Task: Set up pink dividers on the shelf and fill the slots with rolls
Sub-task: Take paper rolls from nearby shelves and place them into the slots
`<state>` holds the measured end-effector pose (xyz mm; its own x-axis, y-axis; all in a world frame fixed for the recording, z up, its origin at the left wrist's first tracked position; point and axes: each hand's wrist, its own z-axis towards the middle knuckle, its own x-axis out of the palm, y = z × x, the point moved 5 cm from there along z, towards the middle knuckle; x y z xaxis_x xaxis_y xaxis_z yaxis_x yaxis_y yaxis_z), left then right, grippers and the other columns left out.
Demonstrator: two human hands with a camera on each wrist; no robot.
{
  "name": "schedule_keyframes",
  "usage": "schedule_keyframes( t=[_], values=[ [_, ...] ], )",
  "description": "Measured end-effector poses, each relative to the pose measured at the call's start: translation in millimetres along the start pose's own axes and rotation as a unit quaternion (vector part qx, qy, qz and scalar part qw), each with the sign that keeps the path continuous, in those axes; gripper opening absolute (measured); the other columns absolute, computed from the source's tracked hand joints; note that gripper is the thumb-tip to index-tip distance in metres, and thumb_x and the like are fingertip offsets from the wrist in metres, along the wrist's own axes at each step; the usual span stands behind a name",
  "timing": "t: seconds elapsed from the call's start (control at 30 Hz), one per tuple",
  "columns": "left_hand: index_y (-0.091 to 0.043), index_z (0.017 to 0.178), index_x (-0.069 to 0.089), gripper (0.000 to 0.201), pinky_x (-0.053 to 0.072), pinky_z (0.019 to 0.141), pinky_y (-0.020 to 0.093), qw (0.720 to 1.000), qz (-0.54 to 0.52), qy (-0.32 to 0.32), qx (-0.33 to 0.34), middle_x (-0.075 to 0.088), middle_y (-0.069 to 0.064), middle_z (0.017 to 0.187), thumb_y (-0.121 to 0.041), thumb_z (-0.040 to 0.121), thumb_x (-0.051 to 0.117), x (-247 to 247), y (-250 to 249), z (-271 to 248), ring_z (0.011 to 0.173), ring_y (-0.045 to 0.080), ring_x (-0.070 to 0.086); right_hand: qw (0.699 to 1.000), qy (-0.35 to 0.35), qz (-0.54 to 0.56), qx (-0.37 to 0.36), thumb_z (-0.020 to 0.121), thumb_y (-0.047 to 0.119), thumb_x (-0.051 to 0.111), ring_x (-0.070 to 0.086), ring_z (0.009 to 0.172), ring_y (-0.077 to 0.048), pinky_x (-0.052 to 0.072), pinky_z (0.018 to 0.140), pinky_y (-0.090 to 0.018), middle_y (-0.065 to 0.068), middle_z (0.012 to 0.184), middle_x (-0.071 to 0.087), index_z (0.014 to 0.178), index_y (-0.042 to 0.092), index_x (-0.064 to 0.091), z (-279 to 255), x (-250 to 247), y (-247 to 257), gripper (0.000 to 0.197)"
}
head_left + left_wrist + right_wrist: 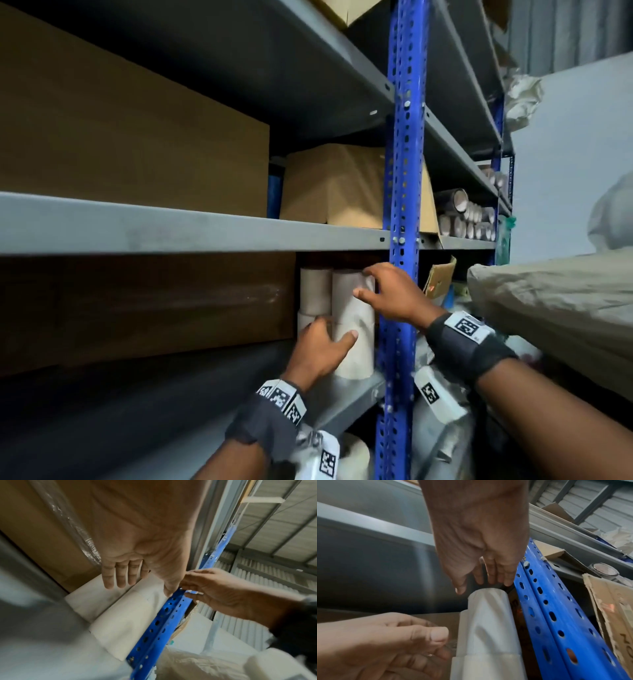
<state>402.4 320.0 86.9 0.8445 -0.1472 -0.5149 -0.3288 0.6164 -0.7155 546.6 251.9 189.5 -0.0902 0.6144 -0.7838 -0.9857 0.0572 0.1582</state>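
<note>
White wrapped rolls stand upright in two stacks on the grey shelf, squeezed between a big brown box and the blue post. My right hand holds the top end of the front upper roll, fingers over its rim and thumb on its side. My left hand cups the front stack at the seam with the lower roll, thumb on the front and fingers tucked into the gap beside the rear stack. The left wrist view shows the front roll against the post. No pink divider is in view.
A blue perforated post stands just right of the rolls. A grey shelf board runs close above them. A large brown carton fills the left. Cardboard boxes and tape rolls sit higher up; a grey sack lies at the right.
</note>
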Motion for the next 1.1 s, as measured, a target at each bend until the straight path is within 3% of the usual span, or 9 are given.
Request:
schedule_keyframes(
  t=[0.1, 0.23, 0.33, 0.47, 0.57, 0.67, 0.83, 0.97, 1.1],
  values=[
    [-0.015, 0.135, 0.055, 0.064, 0.05, 0.098, 0.029, 1.0, -0.016, 0.017, 0.011, 0.065, 0.003, 0.134, -0.05, 0.086, 0.076, 9, 5, 40, 0.122, 0.023, 0.062, 0.999, 0.033, -0.036, -0.004, 0.092, 0.044, 0.061, 0.056, 0.11, -0.031, 0.042, 0.084, -0.032, -0.008, 0.107, 0.058, 0.096, 0.008, 0.057, 30, 5, 1, 0.037],
    [-0.021, 0.135, 0.055, 0.075, 0.054, 0.099, 0.039, 0.999, -0.038, 0.025, 0.009, 0.066, 0.0, 0.132, -0.058, 0.076, 0.081, 19, 14, 70, 0.118, 0.02, 0.065, 0.993, 0.106, -0.06, -0.003, 0.092, 0.043, 0.061, 0.057, 0.123, -0.032, 0.049, 0.099, -0.038, -0.015, 0.132, 0.062, 0.131, 0.01, 0.059, 53, 15, -1, 0.051],
    [-0.023, 0.135, 0.056, 0.075, 0.056, 0.096, 0.036, 0.998, -0.053, 0.019, 0.02, 0.069, -0.003, 0.129, -0.057, 0.073, 0.082, 25, 18, 79, 0.114, 0.016, 0.067, 0.987, 0.145, -0.07, 0.001, 0.092, 0.047, 0.061, 0.056, 0.125, -0.031, 0.048, 0.103, -0.038, -0.012, 0.138, 0.059, 0.139, 0.015, 0.054, 58, 21, -2, 0.057],
    [-0.025, 0.138, 0.056, 0.069, 0.055, 0.098, 0.035, 0.996, -0.06, 0.025, 0.054, 0.069, -0.006, 0.13, -0.048, 0.078, 0.082, 24, 11, 81, 0.115, 0.012, 0.066, 0.992, 0.104, -0.013, -0.065, 0.092, 0.036, 0.066, 0.056, 0.126, -0.023, 0.045, 0.104, -0.033, -0.006, 0.135, 0.062, 0.136, 0.015, 0.058, 47, 11, 7, 0.049],
    [-0.027, 0.136, 0.059, 0.071, 0.056, 0.095, 0.032, 0.995, -0.061, 0.016, 0.078, 0.069, -0.009, 0.126, -0.048, 0.072, 0.083, 15, -2, 76, 0.113, 0.012, 0.067, 0.995, 0.059, -0.001, -0.079, 0.089, 0.037, 0.069, 0.06, 0.11, -0.025, 0.048, 0.094, -0.039, -0.008, 0.115, 0.064, 0.116, 0.007, 0.065, 31, 4, 8, 0.04],
    [-0.024, 0.129, 0.063, 0.077, 0.058, 0.095, 0.041, 0.989, -0.1, 0.036, 0.107, 0.073, -0.003, 0.12, -0.051, 0.059, 0.08, 8, -19, 63, 0.109, 0.015, 0.07, 0.996, 0.014, 0.011, -0.088, 0.088, 0.038, 0.07, 0.057, 0.104, -0.024, 0.047, 0.089, -0.04, -0.005, 0.108, 0.056, 0.108, 0.004, 0.065, 11, -4, 8, 0.039],
    [-0.02, 0.117, 0.069, 0.075, 0.057, 0.094, 0.051, 0.98, -0.148, 0.077, 0.107, 0.076, 0.004, 0.112, -0.05, 0.05, 0.084, -6, -38, 27, 0.108, 0.025, 0.071, 0.988, -0.026, 0.1, -0.116, 0.087, 0.032, 0.074, 0.052, 0.127, -0.011, 0.039, 0.108, -0.024, 0.003, 0.137, 0.056, 0.125, 0.009, 0.066, -23, -30, 17, 0.045],
    [-0.056, 0.099, 0.067, 0.048, 0.06, 0.088, 0.042, 0.978, -0.163, 0.064, 0.112, 0.076, -0.02, 0.097, -0.053, 0.056, 0.086, -25, -55, -23, 0.09, 0.001, 0.071, 0.974, -0.017, 0.19, -0.126, 0.085, 0.029, 0.077, 0.057, 0.12, -0.003, 0.045, 0.107, -0.031, 0.009, 0.13, 0.06, 0.116, 0.011, 0.072, -53, -52, 30, 0.037],
    [-0.046, 0.105, 0.066, 0.051, 0.06, 0.088, 0.042, 0.977, -0.194, 0.016, 0.09, 0.075, -0.017, 0.102, -0.052, 0.058, 0.085, -40, -66, -88, 0.094, 0.003, 0.071, 0.956, 0.003, 0.26, -0.133, 0.084, 0.03, 0.077, 0.059, 0.115, 0.002, 0.047, 0.103, -0.026, 0.013, 0.125, 0.062, 0.109, 0.013, 0.075, -93, -70, 50, 0.03]
  ],
)
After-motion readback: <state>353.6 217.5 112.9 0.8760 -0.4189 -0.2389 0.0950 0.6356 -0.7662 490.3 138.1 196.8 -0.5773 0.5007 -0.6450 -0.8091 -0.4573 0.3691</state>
